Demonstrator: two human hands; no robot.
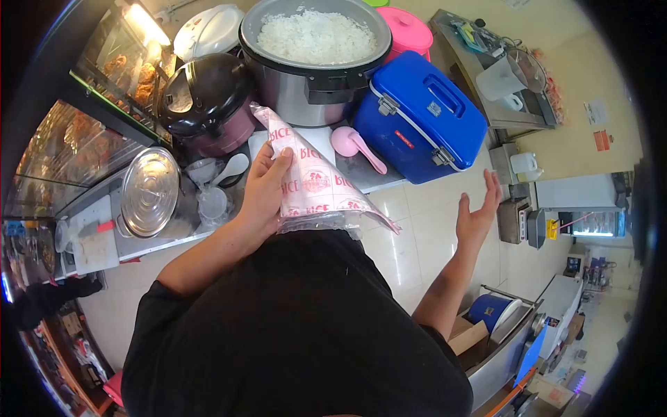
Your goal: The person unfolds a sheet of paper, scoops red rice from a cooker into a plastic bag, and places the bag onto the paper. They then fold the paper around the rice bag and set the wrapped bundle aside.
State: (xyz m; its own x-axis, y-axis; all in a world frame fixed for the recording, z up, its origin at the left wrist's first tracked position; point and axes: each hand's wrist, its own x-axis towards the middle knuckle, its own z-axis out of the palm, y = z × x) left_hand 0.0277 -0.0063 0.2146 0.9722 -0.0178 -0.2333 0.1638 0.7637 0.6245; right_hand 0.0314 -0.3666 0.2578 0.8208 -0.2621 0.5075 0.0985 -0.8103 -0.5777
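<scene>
My left hand (267,182) grips a sheet of white paper (316,177) printed with red "RICE" lettering, its thumb on top. The sheet is pointed at its upper and lower right corners, and clear plastic (313,223) shows along its bottom edge. My right hand (478,212) is raised off to the right, fingers apart, holding nothing. Beyond the paper stands a large cooker (295,92) full of white rice (316,38). A pink scoop (358,148) lies on the counter between the paper and a blue cooler box (422,115).
Left of the rice stand a black-lidded cooker (208,97) and a steel pot with a glass lid (151,191). Clear plastic containers (214,206) and a white ladle (235,165) are near my left forearm. A lit food display (125,62) borders the upper left.
</scene>
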